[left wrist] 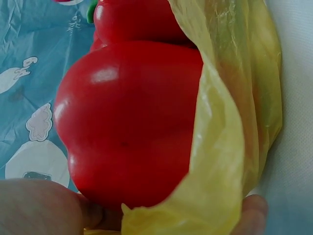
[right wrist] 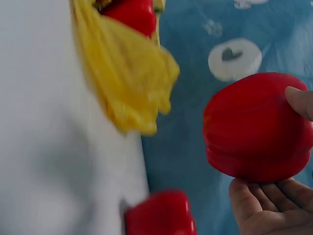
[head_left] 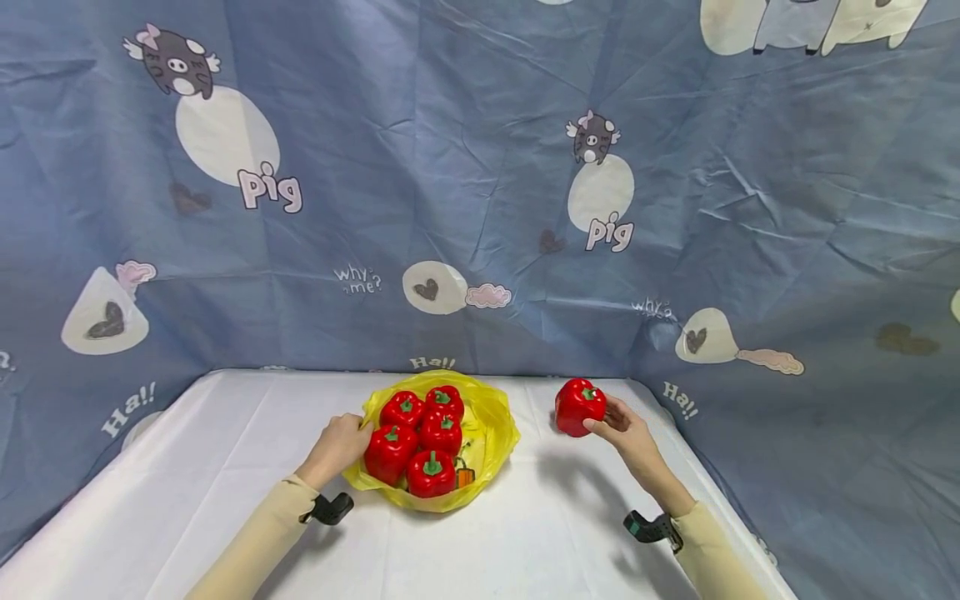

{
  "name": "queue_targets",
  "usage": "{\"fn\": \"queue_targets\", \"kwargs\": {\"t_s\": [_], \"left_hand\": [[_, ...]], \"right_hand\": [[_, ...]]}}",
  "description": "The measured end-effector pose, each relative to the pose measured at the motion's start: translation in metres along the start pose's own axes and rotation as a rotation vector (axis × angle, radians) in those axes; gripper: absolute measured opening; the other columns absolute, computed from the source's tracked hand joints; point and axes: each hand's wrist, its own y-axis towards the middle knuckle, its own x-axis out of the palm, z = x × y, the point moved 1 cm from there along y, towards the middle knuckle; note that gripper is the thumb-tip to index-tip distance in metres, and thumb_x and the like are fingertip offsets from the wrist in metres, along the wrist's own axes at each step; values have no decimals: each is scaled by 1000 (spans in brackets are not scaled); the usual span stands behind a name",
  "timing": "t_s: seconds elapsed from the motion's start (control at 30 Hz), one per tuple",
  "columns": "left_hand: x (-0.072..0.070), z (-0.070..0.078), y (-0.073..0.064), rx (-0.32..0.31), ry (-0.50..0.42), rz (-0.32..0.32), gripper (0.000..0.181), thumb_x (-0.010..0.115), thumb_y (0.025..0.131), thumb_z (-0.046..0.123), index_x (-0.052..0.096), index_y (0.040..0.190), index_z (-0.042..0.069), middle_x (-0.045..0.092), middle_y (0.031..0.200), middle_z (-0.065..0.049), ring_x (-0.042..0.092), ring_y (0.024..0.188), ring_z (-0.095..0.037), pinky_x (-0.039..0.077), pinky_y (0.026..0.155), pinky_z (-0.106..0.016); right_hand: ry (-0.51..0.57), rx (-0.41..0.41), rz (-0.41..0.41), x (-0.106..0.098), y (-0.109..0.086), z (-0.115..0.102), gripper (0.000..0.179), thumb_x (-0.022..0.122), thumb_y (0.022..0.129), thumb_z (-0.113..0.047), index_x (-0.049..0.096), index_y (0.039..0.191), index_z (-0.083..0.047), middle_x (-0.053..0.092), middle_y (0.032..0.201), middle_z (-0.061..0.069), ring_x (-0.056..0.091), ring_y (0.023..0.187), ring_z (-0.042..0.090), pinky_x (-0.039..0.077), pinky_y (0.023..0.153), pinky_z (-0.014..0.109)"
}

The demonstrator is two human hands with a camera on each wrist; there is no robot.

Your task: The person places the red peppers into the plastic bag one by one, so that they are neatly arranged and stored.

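Note:
A yellow plastic bag (head_left: 491, 417) stands with its mouth spread on the white table, several red bell peppers (head_left: 391, 454) with green stems inside it. At its left edge my left hand (head_left: 341, 446) pinches the rim; in the left wrist view a large pepper (left wrist: 129, 122) fills the middle beside the yellow film (left wrist: 215, 147). To the right of the bag, my right hand (head_left: 624, 429) holds another red bell pepper (head_left: 579, 407) above the table, thumb on one side and fingers on the other. A further red pepper (right wrist: 161, 215) sits on the table in the right wrist view, mostly hidden in the head view.
The white tablecloth (head_left: 525, 533) runs back to a blue curtain (head_left: 480, 208) printed with cartoon pigs, which also hangs along both sides. A black wrist device (head_left: 330, 508) is strapped to my left wrist, and another (head_left: 651, 528) to my right.

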Motion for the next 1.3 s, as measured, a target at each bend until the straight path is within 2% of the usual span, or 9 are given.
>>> {"fn": "queue_targets", "kwargs": {"t_s": [0.17,0.3,0.57,0.9,1.2,1.3], "left_hand": [[0,-1,0,-12,-3,-11,31,46,96,20,57,72,3,42,60,-3,45,52,-15,37,47,-26],[0,0,0,-17,-7,-11,31,46,97,20,56,71,4,41,60,-2,44,51,-14,36,47,-26],[1,4,0,-22,-28,-19,33,46,97,20,53,68,6,40,59,-2,42,50,-14,35,47,-25],[1,5,1,-21,-34,-27,32,46,97,21,56,71,5,40,58,-1,42,49,-13,35,46,-25],[-1,2,1,-33,-22,-27,33,46,97,21,58,72,4,40,59,-1,42,50,-14,35,46,-25],[-1,1,0,-33,-15,-28,33,46,97,20,58,72,4,40,59,-2,42,49,-14,35,46,-25]], "right_hand": [[-4,3,-46,40,9,-6,64,74,84,-22,45,139,-8,54,134,14,57,118,19,50,93,27],[3,-16,-83,72,17,-8,64,77,82,-23,48,137,-11,55,135,14,56,123,29,49,97,38],[-27,-28,-125,116,37,-1,70,79,79,-32,49,138,-11,53,137,13,52,128,34,48,98,43],[-3,-62,-171,132,45,-16,65,76,82,-33,48,137,-12,53,137,11,53,127,30,47,99,40],[27,-27,-176,139,52,-35,67,76,81,-38,48,138,-17,53,137,7,53,127,26,45,102,42],[20,-46,-179,143,54,-38,69,76,81,-39,47,138,-16,53,137,7,53,128,27,46,101,42]]}}
